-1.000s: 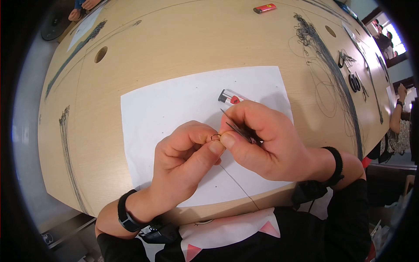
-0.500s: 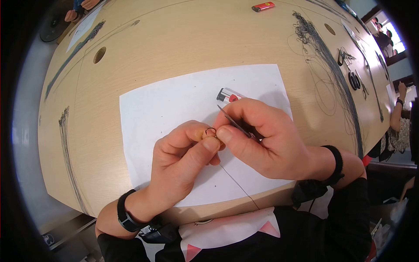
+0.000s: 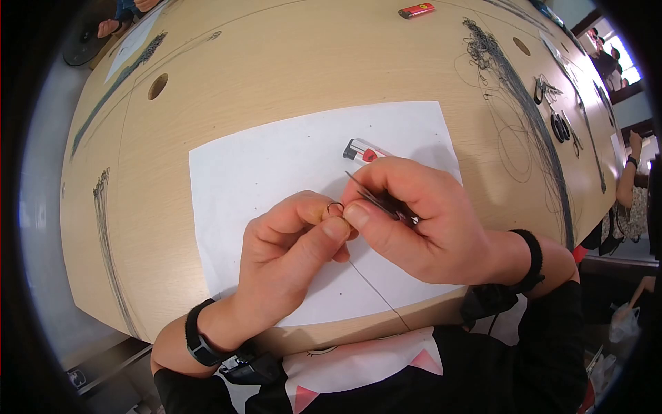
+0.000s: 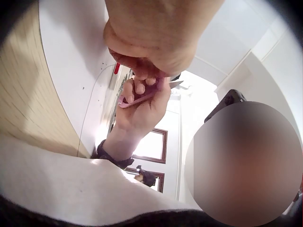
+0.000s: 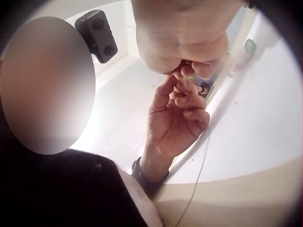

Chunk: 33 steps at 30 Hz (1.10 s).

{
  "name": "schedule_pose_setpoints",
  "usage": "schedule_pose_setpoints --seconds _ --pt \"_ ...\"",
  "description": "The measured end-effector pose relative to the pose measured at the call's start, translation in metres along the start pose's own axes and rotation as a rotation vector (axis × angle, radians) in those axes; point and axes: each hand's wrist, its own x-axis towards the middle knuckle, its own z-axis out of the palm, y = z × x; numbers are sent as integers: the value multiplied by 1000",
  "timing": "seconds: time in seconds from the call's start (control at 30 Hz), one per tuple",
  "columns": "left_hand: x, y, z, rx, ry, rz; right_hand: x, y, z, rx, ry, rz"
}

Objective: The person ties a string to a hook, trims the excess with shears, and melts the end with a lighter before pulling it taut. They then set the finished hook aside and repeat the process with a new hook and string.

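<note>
My left hand (image 3: 286, 252) pinches a small dark fish hook (image 3: 335, 205) between thumb and forefinger, its curved bend showing above the fingertips. A thin line (image 3: 376, 290) runs from beneath the hands toward the table's front edge. My right hand (image 3: 424, 224) holds small scissors (image 3: 370, 196), their blades pointing up and to the left past the forefinger. In the left wrist view the pink scissor handle (image 4: 136, 100) lies under the curled fingers. The right thumb and forefinger tips meet right beside the hook, against the left fingertips, and hide part of it.
White paper (image 3: 241, 186) lies under the hands, with a white lighter (image 3: 361, 151) on it. A red lighter (image 3: 416, 10) sits farther back. Bundles of hooked lines lie right (image 3: 520, 96) and left (image 3: 105, 221). Black-handled scissors (image 3: 560, 128) lie at the right.
Both hands have shifted slightly up and left since a second ago. The hook's bend now shows more fully above the left fingertips, and the scissor blades have tilted a little.
</note>
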Motion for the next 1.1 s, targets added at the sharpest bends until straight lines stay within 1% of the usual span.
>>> schedule_pose_setpoints --seconds 0.17,0.23,0.27,0.33,0.37,0.43,0.47,0.53,0.57,0.63,0.67,0.73,0.77,0.83,0.87,0.93,0.97,1.03,1.07,1.1 --pt "0 1 1 -14 7 2 0 0 -4 -48 -5 -23" --pt "1 1 0 -11 -2 7 5 2 -11 -357 105 -90" --pt "1 2 3 -12 -2 10 9 4 -15 -359 104 -91" --pt "0 4 10 87 111 -15 16 10 -23 -749 168 -87" --pt "0 5 10 87 110 -13 17 13 -26 -750 169 -89" --pt "0 5 9 63 115 -30 18 19 -31 -875 162 -13" --pt "0 4 6 64 115 -29 18 21 -32 -875 163 -14" --pt "-1 1 -1 -37 58 -19 18 23 -35 -921 107 44" --pt "-1 0 -2 -37 56 -15 18 24 -35 -924 108 42" --pt "-1 0 -3 -41 88 9 19 24 -36 -1034 159 -174" --pt "0 1 -2 -42 89 15 19 19 -35 -1036 158 -180" --pt "0 3 -1 -46 129 9 17 4 -30 -957 29 -64" --pt "0 3 0 -45 131 16 14 4 -27 -959 27 -71" --pt "0 4 0 -42 157 2 9 10 -23 -922 -85 -76" --pt "0 4 0 -42 158 7 10 12 -21 -924 -86 -82" --pt "0 4 0 -48 150 3 12 15 -18 -1073 -68 -158" --pt "0 4 0 -48 150 6 12 17 -18 -1074 -67 -161" --pt "0 3 0 -52 157 -7 13 20 -17 -911 79 -134" --pt "0 3 1 -53 157 -7 13 17 -18 -912 79 -134" --pt "0 4 1 -55 157 -6 13 10 -18 -578 69 39"
